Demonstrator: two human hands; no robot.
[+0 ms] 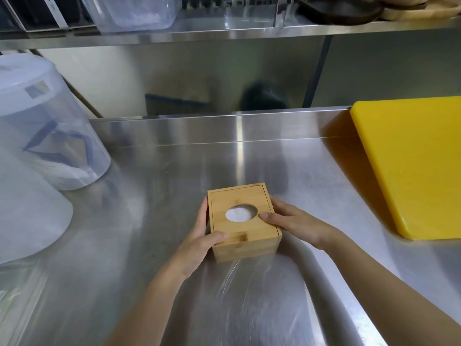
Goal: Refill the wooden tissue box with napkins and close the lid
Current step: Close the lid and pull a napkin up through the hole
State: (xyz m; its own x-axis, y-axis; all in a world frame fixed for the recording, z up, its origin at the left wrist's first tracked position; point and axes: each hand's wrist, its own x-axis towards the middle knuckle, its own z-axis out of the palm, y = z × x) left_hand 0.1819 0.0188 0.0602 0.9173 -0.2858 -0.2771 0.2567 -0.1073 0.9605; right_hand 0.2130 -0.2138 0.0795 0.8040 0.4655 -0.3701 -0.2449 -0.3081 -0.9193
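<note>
A square wooden tissue box [245, 245] stands on the steel counter, near the middle of the head view. Its sliding lid [239, 196] lies flat on top, and white napkins [238, 214] show through the oval hole in it. My left hand [199, 236] grips the box's left side, thumb resting on the lid's near edge. My right hand [296, 222] holds the right side, with the thumb pressed on the lid beside the hole.
A thick yellow cutting board [414, 166] lies at the right. Clear plastic containers [42, 136] stand upside down at the left. A clear plastic sheet [249, 295] lies on the steel counter [174, 171] in front of the box. A steel shelf [224, 31] hangs above the back.
</note>
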